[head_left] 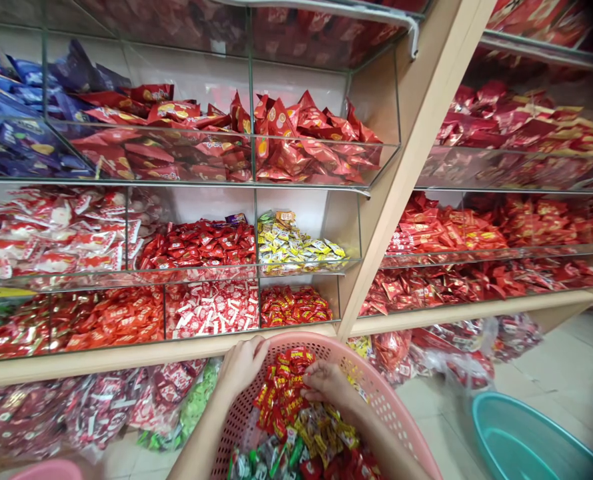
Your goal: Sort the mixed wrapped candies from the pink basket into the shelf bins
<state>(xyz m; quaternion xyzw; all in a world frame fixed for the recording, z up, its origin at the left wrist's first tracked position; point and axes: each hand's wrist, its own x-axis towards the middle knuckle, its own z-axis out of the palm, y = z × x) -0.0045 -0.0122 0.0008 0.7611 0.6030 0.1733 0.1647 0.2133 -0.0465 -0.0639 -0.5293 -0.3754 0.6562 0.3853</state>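
The pink mesh basket (236, 427) is held low and near, and its far rim is gripped by the left hand (241, 367), with the fingers (256, 348) pressed together and curled over the edge, so the basket is kept steady. The right hand (329, 387) is placed over red-and-yellow sweet packets (281, 390) heaped in the basket, with its fingers bent down among them; whether a packet is pinched cannot be told. A teal plastic basin (521, 440) is seen on the floor at right, filled plastic bags (101, 407) are seen at left under the wooden shelf (126, 357), and clear bins (201, 273) of wrapped sweets are arranged farther.
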